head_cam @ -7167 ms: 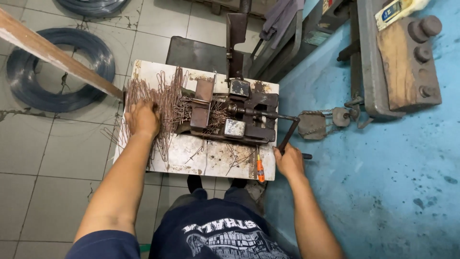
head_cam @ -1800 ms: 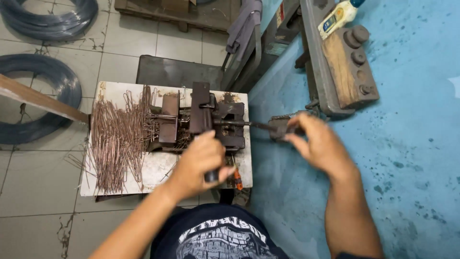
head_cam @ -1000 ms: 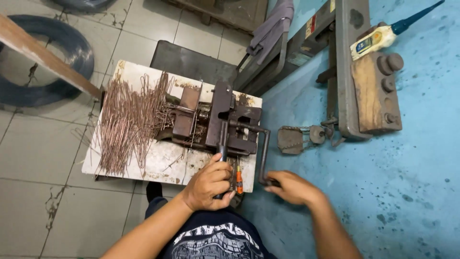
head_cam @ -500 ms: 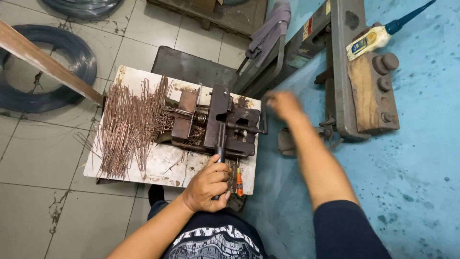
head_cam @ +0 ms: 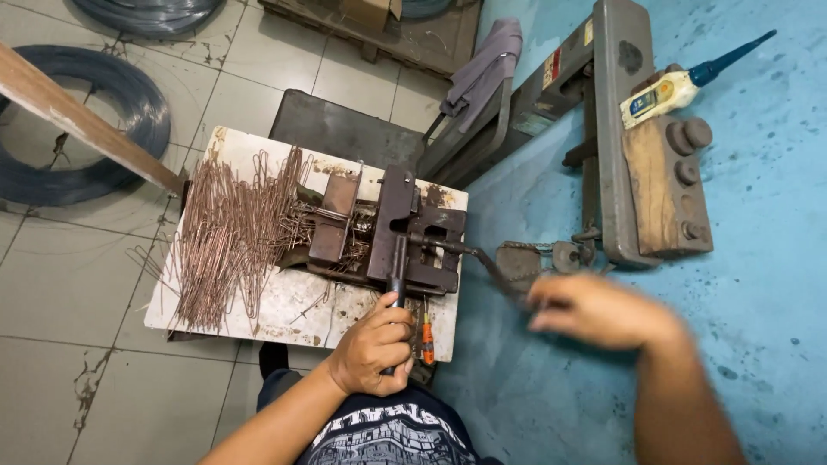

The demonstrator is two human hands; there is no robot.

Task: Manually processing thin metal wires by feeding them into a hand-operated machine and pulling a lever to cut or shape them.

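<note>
Rusty steel made up the bending jig (head_cam: 388,232) bolted on the small white table (head_cam: 284,310). The left hand (head_cam: 375,349) was clenched around the jig's dark lever handle (head_cam: 396,280) at the table's near edge. The right hand (head_cam: 603,310), blurred, hovered just beside the crank arm (head_cam: 482,263); whether it gripped anything could not be told. Bent copper-coloured wires (head_cam: 233,232) lay heaped left of the jig.
</note>
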